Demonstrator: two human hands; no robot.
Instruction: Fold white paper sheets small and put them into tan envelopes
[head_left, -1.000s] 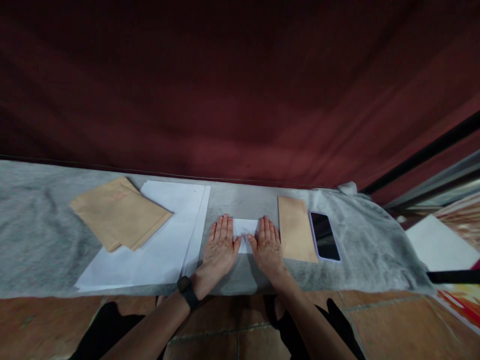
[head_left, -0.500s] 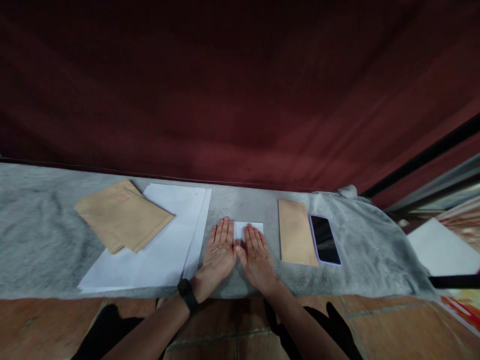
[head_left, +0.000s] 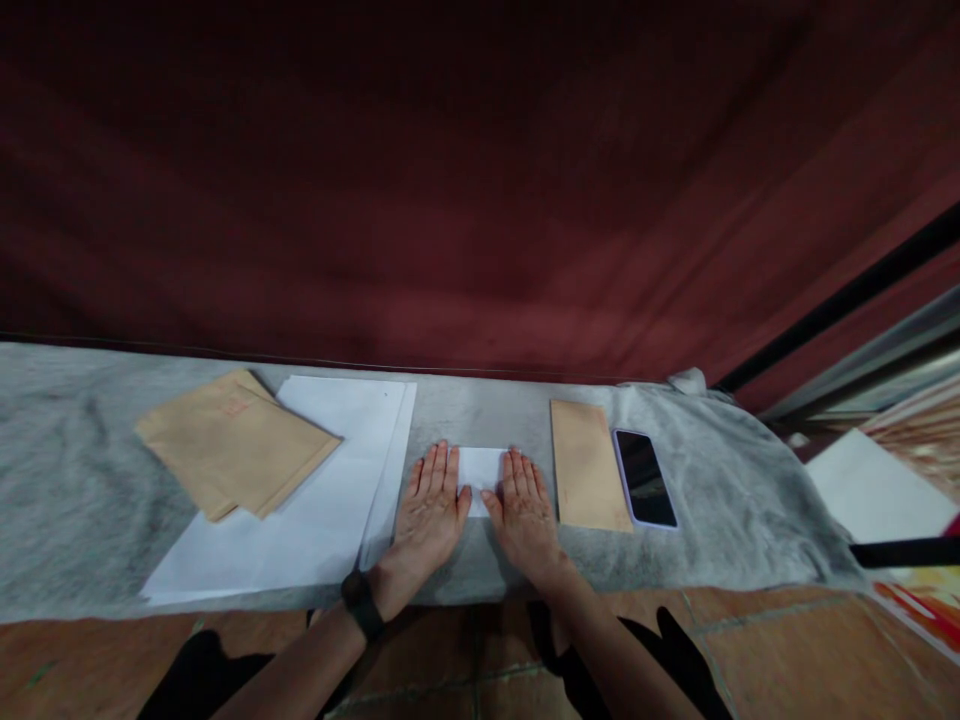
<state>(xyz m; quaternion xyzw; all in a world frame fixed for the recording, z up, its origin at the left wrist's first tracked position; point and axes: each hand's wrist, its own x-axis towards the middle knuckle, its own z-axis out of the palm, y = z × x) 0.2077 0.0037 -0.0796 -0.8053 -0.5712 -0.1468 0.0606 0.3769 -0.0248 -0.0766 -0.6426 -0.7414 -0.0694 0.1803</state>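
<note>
A small folded white paper [head_left: 482, 480] lies flat on the grey cloth, its middle showing between my two hands. My left hand [head_left: 431, 505] rests palm down over the paper's left side, fingers stretched forward and a dark band on the wrist. Over the right side lies my right hand [head_left: 523, 512], also flat, fingers extended. Both thumbs point inward, a little apart, and the paper's outer ends are hidden beneath the hands. Just right of my right hand is a single brown envelope [head_left: 591, 468].
Large white sheets [head_left: 300, 545] lie at left, partly under several brown envelopes [head_left: 240, 440]. A phone [head_left: 645, 480] in a lilac case sits beside the single envelope. The grey cloth [head_left: 750, 500] ends at a dark red curtain [head_left: 465, 200] behind and a tiled floor [head_left: 780, 650] in front.
My hands have slid apart, left hand leftward and right hand rightward, baring more of the folded paper between them. The view has shifted slightly.
</note>
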